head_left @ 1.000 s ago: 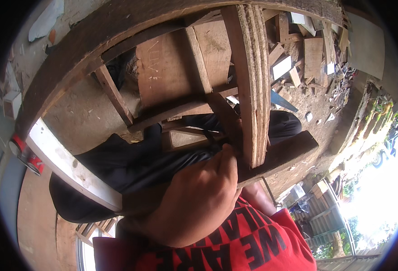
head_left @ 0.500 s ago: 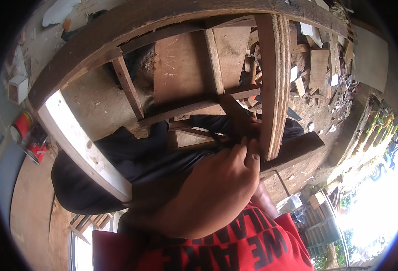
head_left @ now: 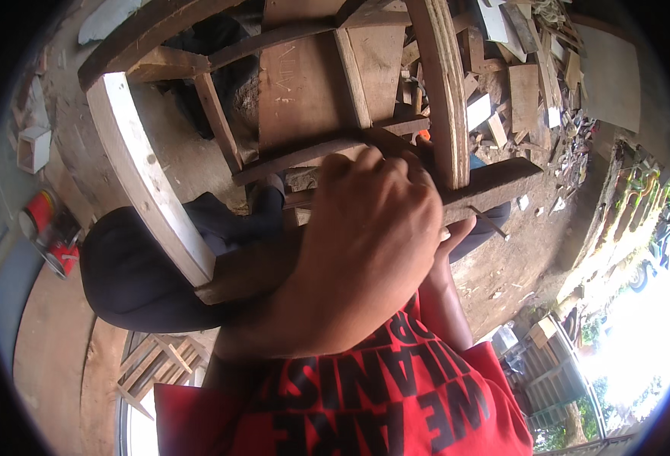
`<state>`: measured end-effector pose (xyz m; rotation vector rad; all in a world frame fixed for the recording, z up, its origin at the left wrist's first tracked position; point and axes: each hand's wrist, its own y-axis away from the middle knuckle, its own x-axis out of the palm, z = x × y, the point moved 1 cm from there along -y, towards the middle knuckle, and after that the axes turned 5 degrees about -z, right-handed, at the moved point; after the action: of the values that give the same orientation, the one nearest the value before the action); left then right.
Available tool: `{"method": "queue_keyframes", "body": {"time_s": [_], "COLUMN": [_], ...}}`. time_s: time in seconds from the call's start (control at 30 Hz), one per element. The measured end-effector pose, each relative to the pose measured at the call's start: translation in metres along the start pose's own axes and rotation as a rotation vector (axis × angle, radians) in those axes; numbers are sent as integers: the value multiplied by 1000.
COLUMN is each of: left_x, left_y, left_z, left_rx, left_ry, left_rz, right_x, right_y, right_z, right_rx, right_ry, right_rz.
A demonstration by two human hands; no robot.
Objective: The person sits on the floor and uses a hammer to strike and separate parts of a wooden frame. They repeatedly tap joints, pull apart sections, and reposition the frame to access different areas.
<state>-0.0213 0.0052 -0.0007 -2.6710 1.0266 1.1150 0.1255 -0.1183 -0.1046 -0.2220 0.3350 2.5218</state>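
Note:
A dark wooden frame (head_left: 494, 185) with upright posts lies in front of my body, tilted over my legs. My left hand (head_left: 373, 205) is closed over its near rail, knuckles up; its fingertips are hidden behind the hand. To its right, my right hand (head_left: 459, 230) is tucked against the rail's near underside, fingers curled with one fingertip showing; what they hold is hidden. A thin metal nail (head_left: 492, 223) juts from the rail's near face beside this hand. A layered plywood post (head_left: 443, 99) rises from the rail, and a white-faced post (head_left: 141, 178) stands at the left end.
Wood offcuts (head_left: 523, 95) and scraps litter the ground at the far right. A brown board (head_left: 297, 91) lies beyond the frame. A red can (head_left: 40, 213) stands at the left near long planks (head_left: 50, 349). Slatted wood pieces (head_left: 160, 365) sit at the lower left.
The frame has shifted upward in the view. My left hand has moved from a pinch beside the plywood post to a grip over the rail, farther left. The nail now shows more plainly.

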Motion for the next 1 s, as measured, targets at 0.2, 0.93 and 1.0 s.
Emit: {"method": "queue_keyframes", "body": {"time_s": [0.2,0.93,1.0], "left_x": [-5,-15,-10], "left_y": [14,16,17], "left_z": [10,16,16], "left_rx": [-127,-43,-48], "left_ry": [1,-6,-11], "left_rz": [181,171,181], "right_x": [8,0,-1], "right_y": [-8,8,5], "right_z": [21,13,6], "right_rx": [-55,439,338], "right_ry": [176,-588,-375], "right_rz": [68,32,59]}}
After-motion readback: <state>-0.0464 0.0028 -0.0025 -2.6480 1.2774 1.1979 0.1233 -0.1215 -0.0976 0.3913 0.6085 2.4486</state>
